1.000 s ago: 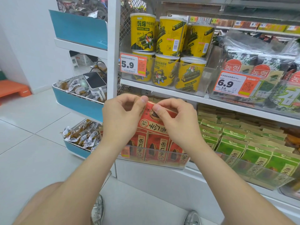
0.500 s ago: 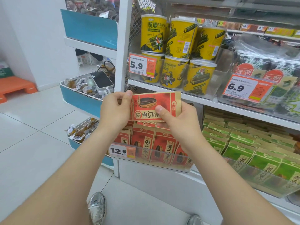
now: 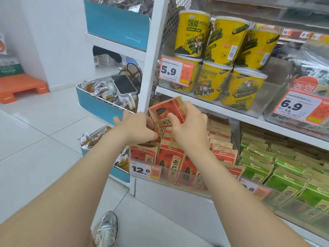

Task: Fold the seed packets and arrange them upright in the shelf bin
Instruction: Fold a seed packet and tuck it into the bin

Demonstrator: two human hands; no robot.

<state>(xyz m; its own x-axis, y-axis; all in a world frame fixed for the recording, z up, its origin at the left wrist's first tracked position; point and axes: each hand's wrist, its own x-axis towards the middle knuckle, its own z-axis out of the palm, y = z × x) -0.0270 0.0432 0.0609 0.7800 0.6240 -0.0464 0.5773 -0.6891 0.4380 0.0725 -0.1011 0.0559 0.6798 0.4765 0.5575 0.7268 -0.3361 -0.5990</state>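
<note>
A red and brown seed packet [image 3: 166, 110] with a sunflower seed picture is held tilted above the shelf bin [image 3: 178, 177]. My right hand [image 3: 188, 125] grips its right and lower part, thumb on the front. My left hand [image 3: 137, 127] pinches its lower left edge. Below them several red seed packets [image 3: 170, 161] stand upright in the clear-fronted bin, more stacked behind at the right.
Green seed packets [image 3: 277, 166] fill the bin to the right. Yellow snack tubs [image 3: 213, 56] stand on the shelf above. A phone [image 3: 123, 84] lies on a blue side bin [image 3: 96, 102] of wrapped snacks. A white post [image 3: 151, 56] runs up beside my left hand. My silver shoe [image 3: 106, 229] is below.
The packet, held flat and wide half a second ago, is now tilted with its left end turned down. Both hands moved closer together on it. The camera shifted left.
</note>
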